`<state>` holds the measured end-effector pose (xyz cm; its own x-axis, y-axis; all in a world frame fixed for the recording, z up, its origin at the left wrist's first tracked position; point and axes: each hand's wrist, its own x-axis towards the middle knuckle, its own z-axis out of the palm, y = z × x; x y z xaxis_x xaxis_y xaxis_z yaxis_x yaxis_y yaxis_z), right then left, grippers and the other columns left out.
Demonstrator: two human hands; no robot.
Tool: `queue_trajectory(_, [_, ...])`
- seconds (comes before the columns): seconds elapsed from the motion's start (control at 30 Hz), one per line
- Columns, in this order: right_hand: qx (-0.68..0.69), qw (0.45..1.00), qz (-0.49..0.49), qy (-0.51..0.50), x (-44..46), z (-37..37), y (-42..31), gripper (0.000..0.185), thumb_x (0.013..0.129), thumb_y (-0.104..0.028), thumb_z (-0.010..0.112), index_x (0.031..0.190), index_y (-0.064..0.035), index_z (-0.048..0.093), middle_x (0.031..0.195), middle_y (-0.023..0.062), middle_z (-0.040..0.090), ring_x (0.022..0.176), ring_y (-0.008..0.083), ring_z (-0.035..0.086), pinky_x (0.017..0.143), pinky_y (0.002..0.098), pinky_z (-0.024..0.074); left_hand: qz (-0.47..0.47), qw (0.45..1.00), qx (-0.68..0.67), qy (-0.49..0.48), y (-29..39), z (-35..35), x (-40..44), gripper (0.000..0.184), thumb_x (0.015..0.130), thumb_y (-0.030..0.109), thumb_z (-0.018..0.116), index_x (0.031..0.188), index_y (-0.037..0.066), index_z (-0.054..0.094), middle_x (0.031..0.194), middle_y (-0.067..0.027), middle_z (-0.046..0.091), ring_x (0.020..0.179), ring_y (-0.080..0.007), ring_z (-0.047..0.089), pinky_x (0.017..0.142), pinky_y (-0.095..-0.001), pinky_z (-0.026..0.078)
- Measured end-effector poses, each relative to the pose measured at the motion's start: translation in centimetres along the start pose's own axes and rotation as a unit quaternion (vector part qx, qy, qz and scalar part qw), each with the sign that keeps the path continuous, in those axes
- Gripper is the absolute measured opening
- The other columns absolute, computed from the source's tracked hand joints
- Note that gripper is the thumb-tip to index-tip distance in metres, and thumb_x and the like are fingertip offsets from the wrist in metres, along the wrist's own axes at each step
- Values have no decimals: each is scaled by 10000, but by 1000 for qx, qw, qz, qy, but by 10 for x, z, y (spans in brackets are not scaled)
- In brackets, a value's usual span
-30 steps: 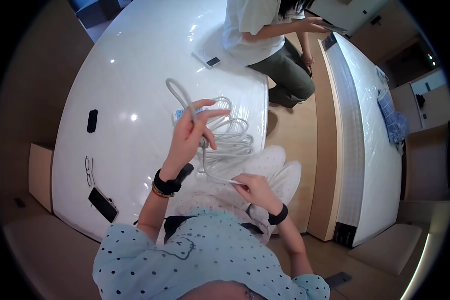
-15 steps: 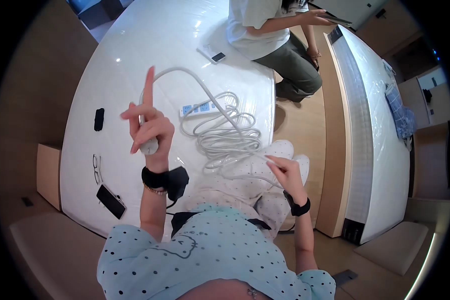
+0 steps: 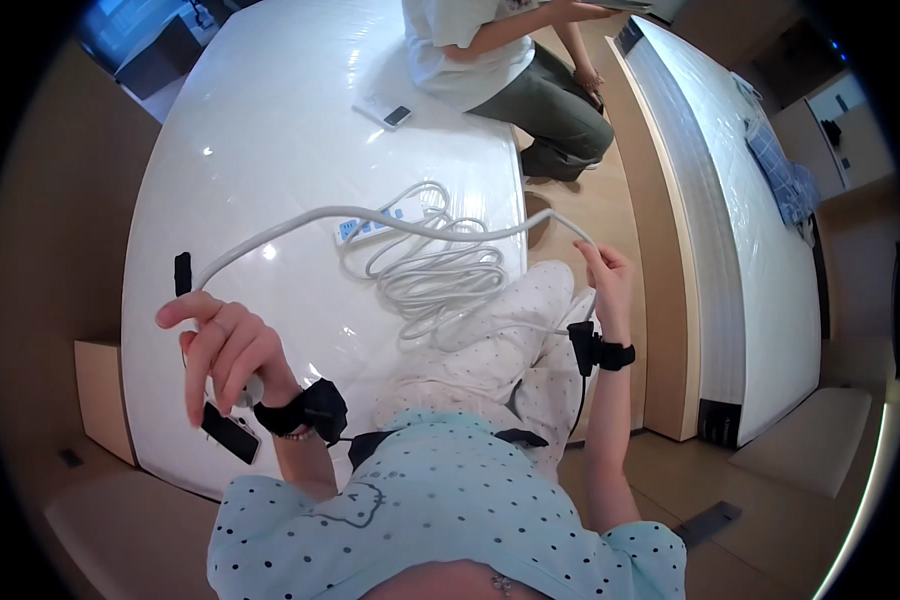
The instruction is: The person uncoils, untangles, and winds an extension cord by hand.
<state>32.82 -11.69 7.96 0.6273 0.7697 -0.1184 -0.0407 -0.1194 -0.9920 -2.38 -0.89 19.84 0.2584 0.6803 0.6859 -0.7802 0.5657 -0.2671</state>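
A white power cord (image 3: 370, 215) arches between my two hands above the mattress. My left hand (image 3: 232, 350) has its fingers curled round one end of it, and part of a pale plug (image 3: 252, 390) shows under the palm. On the other side, my right hand (image 3: 608, 278) pinches the cord between thumb and fingers, with more cord hanging below. Several loose loops of the cord (image 3: 445, 285) lie on the mattress beside my leg. Partly behind them is a white power strip (image 3: 410, 210) with blue socket faces.
Under everything is a plastic-covered mattress (image 3: 240, 180). A phone-like white device (image 3: 395, 116) lies farther back, near a seated person (image 3: 480, 60). A dark phone (image 3: 232, 435) and a small black item (image 3: 183, 273) are on the left. A second mattress (image 3: 715, 200) stands at the right.
My left hand has moved left and down; my right hand has risen and moved slightly right. The cord between them is now stretched into a wider, flatter arch.
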Motion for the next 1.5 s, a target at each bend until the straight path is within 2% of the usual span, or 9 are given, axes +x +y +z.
queue_trajectory(0.13, [15,966,34,-257,-6,-7,-1,184,882,-151,570,966,-6,648,562,-63,446,458,11,332,420,188,227,-210,957,201,-2,22,-32,-13,461,981,292,320,975,-107,551,439,-76,560,259,-132,433,322,-209,409])
queue_trajectory(0.27, [82,950,68,-295,-17,20,-19,211,943,-184,473,959,-11,594,561,-49,442,448,10,351,400,175,231,-343,868,351,71,11,-40,-32,615,989,383,248,761,-67,600,466,-108,576,257,-150,456,281,-257,396])
queue_trajectory(0.5, [180,983,-8,-22,12,9,20,209,946,-181,490,976,-15,614,550,-73,385,450,1,284,398,171,184,-228,936,235,-128,9,-17,-11,610,1000,327,268,730,-92,620,526,-138,597,310,-152,489,348,-223,451])
queue_trajectory(0.73, [39,971,14,-235,-3,10,33,178,906,-143,536,966,0,622,598,-25,498,498,30,420,453,181,331,-28,980,189,-57,-2,-7,7,699,1005,366,195,563,2,597,398,-71,509,306,-144,440,394,-236,440])
queue_trajectory(0.83, [-39,918,55,-391,-24,18,57,172,886,-128,548,964,8,617,614,-16,519,527,55,468,492,207,388,37,748,662,-14,-3,-10,6,757,989,443,156,554,6,594,382,-60,485,309,-147,419,429,-239,419])
queue_trajectory(0.97, [19,935,88,-344,-40,7,69,158,881,-100,551,971,12,615,604,-21,505,520,56,457,492,200,377,56,551,826,110,-24,-30,-1,669,979,433,211,858,-76,628,476,-59,536,403,-117,470,435,-222,386])
queue_trajectory(1.13, [40,965,38,-255,-52,9,30,146,868,-42,557,980,11,635,616,-44,493,540,23,393,490,171,308,-240,476,839,107,-20,-54,-8,330,957,191,407,1136,-24,582,782,-72,652,469,-84,485,468,-232,399])
queue_trajectory(1.37, [49,964,-50,-255,-63,41,-19,147,823,14,603,964,10,648,725,-49,551,568,-19,347,493,150,271,-346,234,907,-44,-25,-91,-28,354,930,141,462,1277,119,525,743,-5,595,458,-74,379,439,-205,361])
queue_trajectory(1.5, [24,975,-85,-202,-55,40,-13,142,814,22,613,951,11,650,743,-48,563,571,-25,354,498,145,274,-526,357,768,78,-13,-93,-40,318,945,177,445,1230,91,557,712,13,598,424,-75,386,407,-216,346])
